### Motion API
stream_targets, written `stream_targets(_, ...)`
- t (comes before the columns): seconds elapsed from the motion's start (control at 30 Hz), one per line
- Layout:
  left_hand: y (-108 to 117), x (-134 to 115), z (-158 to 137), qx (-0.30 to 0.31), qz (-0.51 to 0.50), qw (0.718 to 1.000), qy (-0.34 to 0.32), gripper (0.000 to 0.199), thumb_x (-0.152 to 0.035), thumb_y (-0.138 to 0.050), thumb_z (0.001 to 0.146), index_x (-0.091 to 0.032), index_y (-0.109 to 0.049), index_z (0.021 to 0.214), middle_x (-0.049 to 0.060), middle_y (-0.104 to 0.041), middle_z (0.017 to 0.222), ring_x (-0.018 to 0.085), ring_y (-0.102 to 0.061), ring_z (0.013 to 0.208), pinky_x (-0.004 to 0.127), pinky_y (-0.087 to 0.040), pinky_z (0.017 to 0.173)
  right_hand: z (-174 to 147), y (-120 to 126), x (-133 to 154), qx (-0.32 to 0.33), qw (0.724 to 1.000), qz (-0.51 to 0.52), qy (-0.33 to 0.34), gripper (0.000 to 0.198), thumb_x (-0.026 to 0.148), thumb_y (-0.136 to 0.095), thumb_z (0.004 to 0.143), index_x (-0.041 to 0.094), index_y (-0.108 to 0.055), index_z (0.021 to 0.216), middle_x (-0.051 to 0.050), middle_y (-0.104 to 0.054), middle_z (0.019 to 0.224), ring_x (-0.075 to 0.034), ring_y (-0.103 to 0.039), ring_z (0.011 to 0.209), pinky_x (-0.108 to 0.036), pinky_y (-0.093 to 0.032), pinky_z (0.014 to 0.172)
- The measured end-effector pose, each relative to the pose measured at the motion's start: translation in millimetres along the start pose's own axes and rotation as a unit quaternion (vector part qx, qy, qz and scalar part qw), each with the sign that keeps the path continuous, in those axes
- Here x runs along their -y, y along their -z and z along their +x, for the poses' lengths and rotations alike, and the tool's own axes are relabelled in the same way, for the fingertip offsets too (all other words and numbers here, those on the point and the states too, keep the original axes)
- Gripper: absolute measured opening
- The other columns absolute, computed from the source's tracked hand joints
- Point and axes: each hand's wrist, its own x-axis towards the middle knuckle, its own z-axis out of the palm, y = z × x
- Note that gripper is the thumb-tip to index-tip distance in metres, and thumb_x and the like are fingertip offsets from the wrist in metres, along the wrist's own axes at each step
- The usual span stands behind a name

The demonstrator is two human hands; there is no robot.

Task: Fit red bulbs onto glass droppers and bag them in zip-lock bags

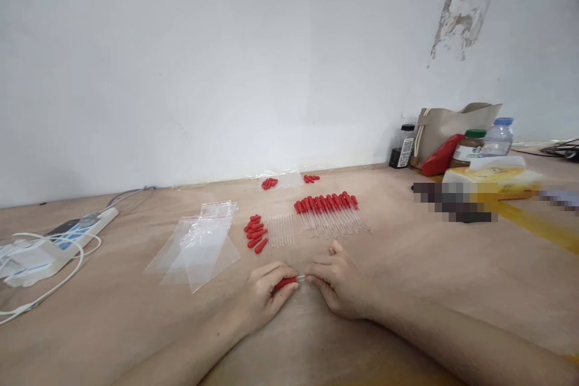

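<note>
My left hand (270,291) is closed around a red rubber bulb (284,283), whose open end points right. Between the two hands shows a short length of clear glass tube (301,278), its end at the mouth of the bulb. My right hand (337,282) pinches that tube and hides the rest of it. Just beyond the hands lies a row of loose clear tubes (281,230), with several loose red bulbs (256,234) at its left. To the right, several droppers (332,211) lie side by side, each a tube with a red bulb on its far end.
Clear zip bags (199,247) lie fanned out on the left. A power strip (63,247) with white cables is at far left. More red bulbs (270,183) rest near the wall. Bottles, a beige bag (452,129) and a tissue pack (488,180) stand at back right.
</note>
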Motion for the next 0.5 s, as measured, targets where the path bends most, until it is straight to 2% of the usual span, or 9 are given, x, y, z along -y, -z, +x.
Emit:
stream_targets(0.1, 0.9, 3.6, 1.2, 0.001, 0.009, 1.0, -0.022, 0.014, -0.02, -0.047, 0.086, -0.017, -0.058, 0.094, 0.005, -0.06, 0.081, 0.014, -0.057, 0.072, 0.024, -0.046, 0.065, 1.8, 1.7, 2.2, 0.012, 1.0, -0.011, -0.017, 0.022, 0.014, -0.039, 0.081, 0.018, -0.059, 0.076, 0.0, -0.061, 0.067, -0.009, -0.043, 0.056, -0.029, -0.021, 0.067)
stream_targets(0.2, 4.2, 7.9, 3.6, -0.027, 0.021, 0.999, -0.039, 0.015, -0.019, -0.048, 0.085, -0.019, -0.058, 0.096, 0.005, -0.061, 0.086, 0.015, -0.058, 0.077, 0.025, -0.047, 0.069, 4.1, 6.9, 6.1, 0.015, 0.998, -0.048, -0.025, 0.021, 0.018, -0.04, 0.083, 0.018, -0.06, 0.075, -0.002, -0.062, 0.07, -0.012, -0.047, 0.066, -0.029, -0.021, 0.067)
stream_targets(0.27, 7.3, 10.0, 4.5, -0.053, 0.029, 0.998, -0.017, 0.019, -0.019, -0.05, 0.084, -0.019, -0.056, 0.102, 0.006, -0.059, 0.091, 0.015, -0.056, 0.079, 0.027, -0.046, 0.072, 5.2, 11.8, 7.0, 0.018, 0.996, -0.083, -0.023, 0.021, 0.021, -0.043, 0.082, 0.019, -0.061, 0.072, -0.003, -0.061, 0.071, -0.014, -0.048, 0.072, -0.029, -0.022, 0.067)
stream_targets(0.33, 10.6, 11.4, 4.1, -0.065, 0.034, 0.996, 0.049, 0.024, -0.022, -0.052, 0.081, -0.018, -0.052, 0.105, 0.004, -0.056, 0.087, 0.014, -0.054, 0.072, 0.027, -0.046, 0.066, 5.2, 16.6, 3.3, 0.016, 0.994, -0.1, -0.043, 0.021, 0.022, -0.044, 0.081, 0.019, -0.062, 0.069, -0.003, -0.062, 0.072, -0.015, -0.049, 0.074, -0.03, -0.023, 0.068)
stream_targets(0.43, 15.0, 12.3, 3.1, -0.002, 0.022, 0.991, 0.134, 0.014, -0.024, -0.051, 0.081, -0.017, -0.054, 0.092, -0.002, -0.049, 0.066, 0.01, -0.047, 0.056, 0.021, -0.04, 0.053, 5.0, 21.1, -14.2, -0.007, 0.987, -0.053, -0.149, 0.021, 0.023, -0.045, 0.08, 0.019, -0.062, 0.069, -0.001, -0.063, 0.07, -0.013, -0.051, 0.069, -0.028, -0.028, 0.067)
stream_targets(0.5, 16.8, 12.1, 3.3, 0.049, 0.019, 0.988, 0.147, 0.01, -0.024, -0.048, 0.082, -0.017, -0.056, 0.081, -0.004, -0.045, 0.06, 0.01, -0.044, 0.054, 0.019, -0.037, 0.05, 6.7, 21.6, -30.5, -0.015, 0.968, 0.006, -0.249, 0.023, 0.029, -0.045, 0.079, 0.019, -0.062, 0.068, 0.0, -0.061, 0.064, -0.012, -0.051, 0.06, -0.024, -0.03, 0.06)
